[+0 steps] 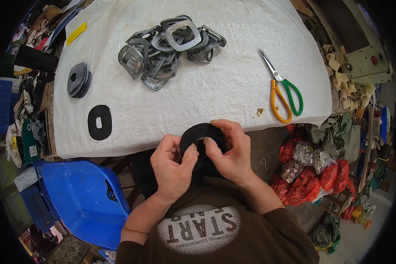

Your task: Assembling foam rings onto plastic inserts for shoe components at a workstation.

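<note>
Between my two hands, just off the table's near edge, is a black ring-shaped piece [199, 132] with a rounded outline. My left hand [174, 163] pinches its left side, thumb on the near face. My right hand [231, 152] grips the right side, the index finger along the top edge and the thumb inside the opening. The fingers behind the piece are partly hidden. A similar flat black piece with a small oblong hole [93, 122] lies on the table to the left. Beyond it sits a small stack of grey pieces with a centre hole [78, 80].
A white woven sheet [215, 94] covers the table. On it lie a heap of grey metal frames [158, 55], scissors with orange and green handles [277, 86] and a yellow strip [76, 34]. A blue plastic tub [81, 193] stands at left, red bags [301, 187] at right.
</note>
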`<action>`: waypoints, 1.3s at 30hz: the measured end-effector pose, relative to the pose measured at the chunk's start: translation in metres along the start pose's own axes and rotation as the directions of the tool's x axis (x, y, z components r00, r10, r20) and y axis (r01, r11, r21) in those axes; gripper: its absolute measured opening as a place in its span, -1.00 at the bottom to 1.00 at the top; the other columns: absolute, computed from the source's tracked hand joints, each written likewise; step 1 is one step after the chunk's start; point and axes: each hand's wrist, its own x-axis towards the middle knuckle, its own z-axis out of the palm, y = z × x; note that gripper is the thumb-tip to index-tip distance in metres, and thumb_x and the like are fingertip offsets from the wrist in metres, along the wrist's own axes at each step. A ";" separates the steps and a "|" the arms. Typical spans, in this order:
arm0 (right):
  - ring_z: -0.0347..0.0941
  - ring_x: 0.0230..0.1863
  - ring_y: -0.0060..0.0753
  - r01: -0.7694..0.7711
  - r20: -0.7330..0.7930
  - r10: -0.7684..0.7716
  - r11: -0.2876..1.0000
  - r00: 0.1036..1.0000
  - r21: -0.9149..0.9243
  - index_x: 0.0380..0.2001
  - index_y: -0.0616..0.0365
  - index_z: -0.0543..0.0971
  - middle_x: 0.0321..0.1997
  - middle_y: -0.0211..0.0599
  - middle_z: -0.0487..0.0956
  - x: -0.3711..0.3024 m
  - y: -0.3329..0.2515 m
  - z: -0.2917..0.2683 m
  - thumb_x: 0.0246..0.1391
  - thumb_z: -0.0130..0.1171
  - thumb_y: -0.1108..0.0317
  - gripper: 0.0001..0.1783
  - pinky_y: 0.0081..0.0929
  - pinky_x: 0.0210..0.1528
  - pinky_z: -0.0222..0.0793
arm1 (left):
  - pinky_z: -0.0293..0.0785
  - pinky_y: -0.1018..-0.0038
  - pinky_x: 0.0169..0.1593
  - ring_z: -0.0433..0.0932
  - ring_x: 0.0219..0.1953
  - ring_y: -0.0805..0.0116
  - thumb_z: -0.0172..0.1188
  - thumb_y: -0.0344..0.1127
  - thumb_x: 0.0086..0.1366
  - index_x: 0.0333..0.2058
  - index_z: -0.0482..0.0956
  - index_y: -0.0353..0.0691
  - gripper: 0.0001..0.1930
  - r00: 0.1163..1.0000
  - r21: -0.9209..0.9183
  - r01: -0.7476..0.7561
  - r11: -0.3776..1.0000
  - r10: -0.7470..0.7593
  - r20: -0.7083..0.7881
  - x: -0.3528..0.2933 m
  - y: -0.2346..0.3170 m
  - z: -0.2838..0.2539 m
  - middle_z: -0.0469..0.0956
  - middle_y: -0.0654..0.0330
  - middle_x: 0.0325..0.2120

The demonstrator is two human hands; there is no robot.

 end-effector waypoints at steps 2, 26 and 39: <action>0.44 -0.39 -0.62 0.028 -0.024 -0.029 0.999 0.999 -0.028 -0.12 0.32 0.34 -0.40 -0.28 0.51 0.000 0.000 0.003 -0.10 0.10 0.64 -0.60 -0.69 -0.36 0.36 | 0.28 0.76 -0.48 0.37 -0.54 0.72 0.14 -0.53 0.11 -0.45 0.38 -0.32 -0.90 1.000 0.004 0.002 1.000 -0.002 -0.003 -0.001 -0.001 0.001 0.48 0.30 -0.57; 0.40 -0.49 -0.66 0.011 0.068 -0.009 1.000 0.998 -0.020 -0.01 0.28 0.28 -0.49 -0.33 0.47 0.007 -0.008 -0.007 -0.08 0.12 0.63 -0.50 -0.71 -0.48 0.31 | 0.27 0.76 -0.47 0.34 -0.54 0.72 0.13 -0.51 0.13 -0.45 0.37 -0.32 -0.90 1.000 0.005 -0.006 1.000 0.006 0.023 -0.002 -0.001 -0.001 0.43 0.34 -0.58; 0.40 -0.34 -0.45 0.282 0.013 -0.284 0.957 0.959 0.063 0.01 0.20 0.32 -0.30 -0.20 0.49 0.009 0.004 -0.020 -0.01 0.12 0.50 -0.54 -0.61 -0.20 0.33 | 0.42 0.35 -0.21 0.47 -0.17 0.08 0.19 -0.64 -0.19 -0.43 0.53 -0.20 -0.73 0.567 0.469 -0.779 0.416 0.787 0.243 0.013 0.000 -0.023 0.54 0.19 -0.34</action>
